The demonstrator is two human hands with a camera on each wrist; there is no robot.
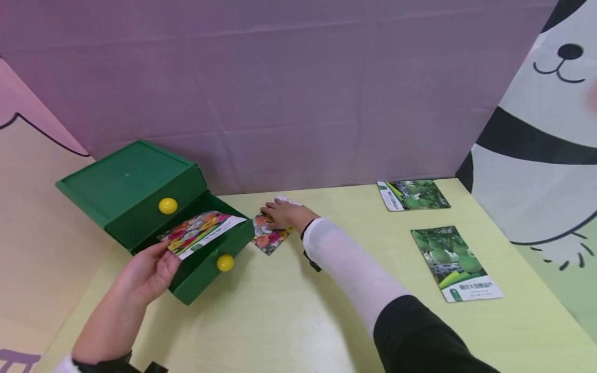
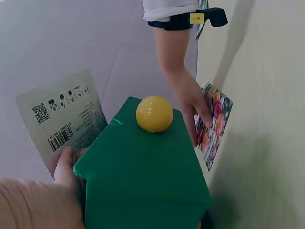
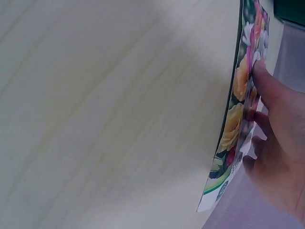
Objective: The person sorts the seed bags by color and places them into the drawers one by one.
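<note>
My left hand (image 1: 151, 272) pinches a seed packet (image 1: 198, 230) with a flower picture by its near edge. It is held tilted over the pulled-out drawer (image 1: 198, 282) of a green box (image 1: 135, 178). Its back, with barcode and print, faces the left wrist camera, where the yellow-knobbed drawer front (image 2: 143, 176) hides part of the hand. Beside the drawer, my right hand (image 1: 285, 213) rests on a second flower packet (image 1: 268, 241) lying flat on the table. In the right wrist view, the thumb and fingertips touch this packet's (image 3: 233, 124) printed face.
Two packets with green fruit pictures lie on the right of the table, one (image 1: 417, 196) by the back wall and one (image 1: 454, 261) nearer. A yellow knob (image 1: 168, 205) sticks out from the closed upper drawer. A purple cloth wall (image 1: 289, 103) rises behind the table.
</note>
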